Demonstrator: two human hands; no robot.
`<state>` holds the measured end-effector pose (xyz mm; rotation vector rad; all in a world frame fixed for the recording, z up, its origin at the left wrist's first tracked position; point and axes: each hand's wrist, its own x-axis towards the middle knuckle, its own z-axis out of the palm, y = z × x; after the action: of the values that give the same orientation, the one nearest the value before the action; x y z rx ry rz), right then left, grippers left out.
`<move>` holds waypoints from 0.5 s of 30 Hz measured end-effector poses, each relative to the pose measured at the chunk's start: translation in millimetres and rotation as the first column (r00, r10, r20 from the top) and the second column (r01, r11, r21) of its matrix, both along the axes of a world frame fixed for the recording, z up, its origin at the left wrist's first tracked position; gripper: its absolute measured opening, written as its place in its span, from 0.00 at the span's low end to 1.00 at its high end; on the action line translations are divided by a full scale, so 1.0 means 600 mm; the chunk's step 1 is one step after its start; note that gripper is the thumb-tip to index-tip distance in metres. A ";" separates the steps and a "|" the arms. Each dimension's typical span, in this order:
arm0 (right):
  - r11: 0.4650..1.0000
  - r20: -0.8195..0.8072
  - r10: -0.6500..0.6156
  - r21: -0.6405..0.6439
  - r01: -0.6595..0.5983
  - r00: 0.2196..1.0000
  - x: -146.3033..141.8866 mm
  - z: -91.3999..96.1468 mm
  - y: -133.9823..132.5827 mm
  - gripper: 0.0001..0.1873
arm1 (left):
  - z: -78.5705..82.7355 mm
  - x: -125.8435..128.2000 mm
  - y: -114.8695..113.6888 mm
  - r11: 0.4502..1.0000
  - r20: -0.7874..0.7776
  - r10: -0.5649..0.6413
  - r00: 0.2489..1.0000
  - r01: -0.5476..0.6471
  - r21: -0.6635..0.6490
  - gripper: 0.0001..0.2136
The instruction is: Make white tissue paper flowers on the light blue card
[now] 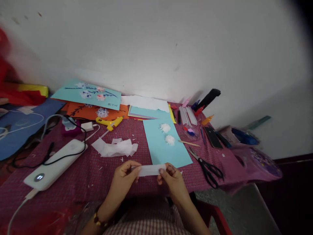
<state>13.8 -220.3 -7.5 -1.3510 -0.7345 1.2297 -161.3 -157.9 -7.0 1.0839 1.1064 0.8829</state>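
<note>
A narrow strip of white tissue paper [149,170] is stretched level between my hands above the table's front edge. My left hand [126,173] pinches its left end between thumb and fingers. At the other end, my right hand [170,174] grips it the same way. Just beyond lies a light blue sheet of paper [158,151] with two white tissue paper flowers, one [165,127] above the other [170,140]. Loose white tissue paper pieces [117,148] lie to the left. Black-handled scissors [206,166] rest to the right, blades partly apart.
A white power bank [56,164] with cables is at left, near a yellow glue gun [110,124]. Finished flower pictures [97,94] lean toward the wall. A wooden stick [189,143], a phone [213,137] and glue sticks [187,116] lie at right.
</note>
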 end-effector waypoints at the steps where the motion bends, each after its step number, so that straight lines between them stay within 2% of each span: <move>1: 1.000 -0.007 -0.017 -0.001 0.017 1.000 -0.001 -0.001 -0.003 0.15 | -0.002 0.000 -0.001 1.000 -0.001 -0.014 1.000 0.014 0.002 0.10; 5: 0.998 -0.012 -0.063 -0.003 0.063 0.998 0.002 -0.002 -0.018 0.16 | -0.014 0.005 -0.007 0.996 0.001 -0.086 0.996 0.086 0.006 0.12; 8: 0.998 0.013 -0.061 0.005 0.061 0.998 0.009 0.000 -0.031 0.17 | -0.018 0.008 -0.006 0.995 -0.037 -0.104 0.994 0.104 0.003 0.18; 10: 1.000 0.055 -0.022 0.008 0.022 0.998 0.013 0.000 -0.039 0.15 | -0.012 0.009 -0.002 0.981 -0.078 -0.189 0.979 0.191 0.019 0.22; 12: 0.999 0.114 0.043 0.005 -0.044 0.993 0.017 -0.004 -0.045 0.12 | 0.000 0.013 0.002 0.934 -0.136 -0.347 0.928 0.354 0.038 0.20; 15: 0.990 0.196 0.137 -0.010 -0.138 0.971 0.022 -0.015 -0.043 0.08 | 0.016 0.023 0.003 0.827 -0.277 -0.534 0.799 0.561 0.025 0.12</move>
<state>26.8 -246.0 -16.2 -1.4517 -0.9830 1.2123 -147.3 -156.0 2.3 1.5436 0.8787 0.3386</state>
